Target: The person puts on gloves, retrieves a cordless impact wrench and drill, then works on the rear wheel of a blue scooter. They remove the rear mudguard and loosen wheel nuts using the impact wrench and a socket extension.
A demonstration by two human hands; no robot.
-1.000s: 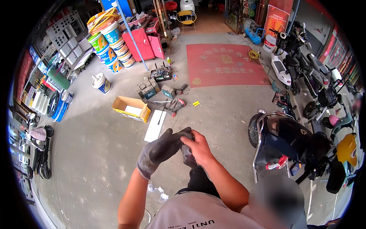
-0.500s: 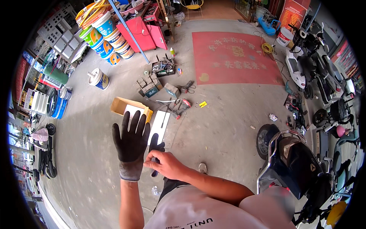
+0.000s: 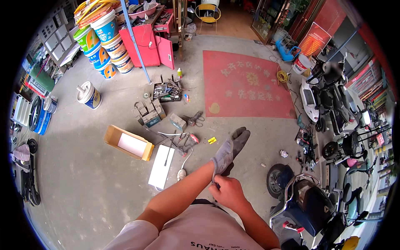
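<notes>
A grey and black work glove (image 3: 225, 151) covers my left hand (image 3: 233, 146). Its fingers are stretched out close together, pointing to the upper right, with no object held in the palm. Right below the wrist, my bare right hand (image 3: 229, 191) is closed, pinching grey glove fabric at the cuff. Whether that fabric is the worn glove's cuff or a second glove cannot be made out. On the floor left of my arm lie a white flat panel (image 3: 160, 173) with a dark thin tool on it and an open cardboard box (image 3: 129, 143).
Hand tools (image 3: 182, 143), grey battery-like blocks (image 3: 149, 112) and a tool tray (image 3: 167, 91) lie ahead. A red mat (image 3: 250, 83) covers floor beyond. A dark scooter (image 3: 310, 200) stands close on my right. Stacked paint buckets (image 3: 112, 48) and a blue pole (image 3: 136, 41) rise at far left.
Both hands have moved right. My left hand has turned from spread fingers to fingers together, and my right hand now grips at its cuff. The dark second glove no longer shows clearly.
</notes>
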